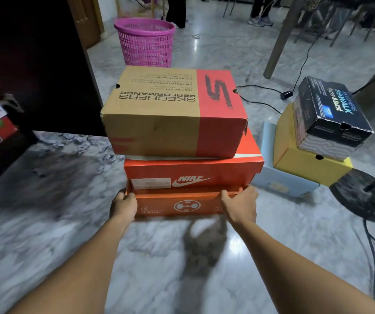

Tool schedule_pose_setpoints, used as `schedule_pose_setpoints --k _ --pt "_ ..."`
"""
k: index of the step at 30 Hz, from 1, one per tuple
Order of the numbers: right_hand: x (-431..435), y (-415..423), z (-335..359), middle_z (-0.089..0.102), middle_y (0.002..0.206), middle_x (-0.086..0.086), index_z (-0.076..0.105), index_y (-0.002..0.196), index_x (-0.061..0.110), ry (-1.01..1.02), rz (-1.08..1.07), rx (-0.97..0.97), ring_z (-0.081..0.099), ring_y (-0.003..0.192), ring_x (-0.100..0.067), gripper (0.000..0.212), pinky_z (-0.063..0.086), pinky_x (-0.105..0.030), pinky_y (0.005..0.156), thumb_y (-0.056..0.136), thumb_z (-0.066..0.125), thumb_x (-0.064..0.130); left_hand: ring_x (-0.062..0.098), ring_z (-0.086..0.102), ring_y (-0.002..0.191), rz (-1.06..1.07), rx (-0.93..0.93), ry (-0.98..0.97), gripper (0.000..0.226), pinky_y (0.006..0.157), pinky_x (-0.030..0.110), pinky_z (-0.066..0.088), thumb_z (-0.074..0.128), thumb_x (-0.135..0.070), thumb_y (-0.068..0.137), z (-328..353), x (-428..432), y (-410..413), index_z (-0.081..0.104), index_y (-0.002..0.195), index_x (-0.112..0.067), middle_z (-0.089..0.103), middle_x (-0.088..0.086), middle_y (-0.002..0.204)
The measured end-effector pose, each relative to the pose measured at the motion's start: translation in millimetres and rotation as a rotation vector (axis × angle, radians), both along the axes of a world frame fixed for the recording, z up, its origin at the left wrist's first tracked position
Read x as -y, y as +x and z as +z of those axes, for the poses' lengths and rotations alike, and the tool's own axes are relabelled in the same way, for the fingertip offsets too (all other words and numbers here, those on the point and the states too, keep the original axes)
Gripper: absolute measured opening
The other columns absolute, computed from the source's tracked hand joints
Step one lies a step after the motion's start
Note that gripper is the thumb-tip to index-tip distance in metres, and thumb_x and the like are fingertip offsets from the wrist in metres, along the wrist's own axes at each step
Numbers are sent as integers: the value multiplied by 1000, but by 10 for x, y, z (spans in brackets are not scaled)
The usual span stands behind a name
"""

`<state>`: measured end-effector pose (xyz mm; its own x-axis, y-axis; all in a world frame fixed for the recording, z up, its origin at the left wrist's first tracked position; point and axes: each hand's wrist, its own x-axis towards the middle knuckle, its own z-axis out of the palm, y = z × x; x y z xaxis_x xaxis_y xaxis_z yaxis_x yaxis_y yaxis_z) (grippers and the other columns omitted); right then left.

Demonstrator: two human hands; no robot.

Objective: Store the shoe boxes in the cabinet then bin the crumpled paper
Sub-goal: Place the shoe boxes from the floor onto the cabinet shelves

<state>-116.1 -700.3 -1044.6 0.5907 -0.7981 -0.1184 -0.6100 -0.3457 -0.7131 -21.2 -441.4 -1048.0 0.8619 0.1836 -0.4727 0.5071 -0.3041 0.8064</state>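
Marble floor [46, 223], tan-red box [173, 114] atop orange box [193, 175]

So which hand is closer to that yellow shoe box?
Right. The right hand grips the orange Nike box at the corner nearest the yellow shoe box; the left hand grips the opposite corner.

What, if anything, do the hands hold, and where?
The orange cardboard Nike shoe box under the tan-and-red cardboard box: left hand and right hand grip its two near bottom corners.
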Motion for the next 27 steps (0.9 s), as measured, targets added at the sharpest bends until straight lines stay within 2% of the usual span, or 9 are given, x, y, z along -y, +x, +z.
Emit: schedule_pose_setpoints --k 5,8,11,13,15,18,22,25,27 --pt "20 -91 85 50 130 -9 43 127 17 -59 -64 46 50 121 -31 54 46 -51 97 85 57 48 30 56 100 41 58 11 20 92 41 48 48 -24 94 108 -123 -14 55 111 -18 62 8 113" --pt "27 -97 344 51 132 -11 47 127 14 -116 -211 259 46 126 -31 52 37 -48 102 84 52 43 29 58 100 110 249 38 33 83 36 45 49 -18 92 311 -99 92 56 123 -25 63 5 118" --pt "14 -27 636 51 130 -8 50 126 16 -162 -220 438 48 123 -30 58 34 -46 102 80 41 50 33 55 114 166 411 96 36 95 44 47 41 -18 96 498 -83 160 52 129 -29 58 6 130" --pt "-7 74 842 51 128 -5 51 124 18 -190 -175 541 51 118 -27 59 34 -43 101 81 36 55 34 53 117 247 450 115 37 96 45 46 37 -19 97 615 -77 167 52 130 -27 56 8 135" --pt "-25 209 1064 52 127 -2 53 124 20 -221 -118 634 53 117 -24 59 36 -40 98 83 36 59 33 54 116 336 493 98 36 89 36 42 35 -28 100 816 -41 153 53 130 -23 58 10 132" --pt "14 403 1339 54 126 -2 54 125 22 -274 -15 681 54 116 -22 60 39 -42 100 84 40 63 22 53 101 381 571 -7 44 78 29 31 34 -50 101 1218 25 219 55 125 -20 58 0 111" --pt "29 611 1504 54 129 -3 52 129 27 -61 252 588 55 112 -14 66 45 -38 99 81 51 72 19 61 100 225 534 -162 61 86 34 46 41 -76 83 1496 -5 451 62 113 -27 66 -5 107" --pt "13 693 1452 64 122 3 48 122 44 40 275 592 59 115 -12 70 48 -43 100 67 56 86 19 64 104 82 439 -265 53 98 40 49 52 -74 76 1560 -28 574 68 104 -33 69 -6 112" --pt "25 689 1421 70 116 9 47 122 46 99 296 595 61 115 -9 67 48 -43 101 68 58 84 18 64 107 26 396 -300 56 102 44 47 55 -77 63 1548 -60 629 70 102 -39 70 -8 113"
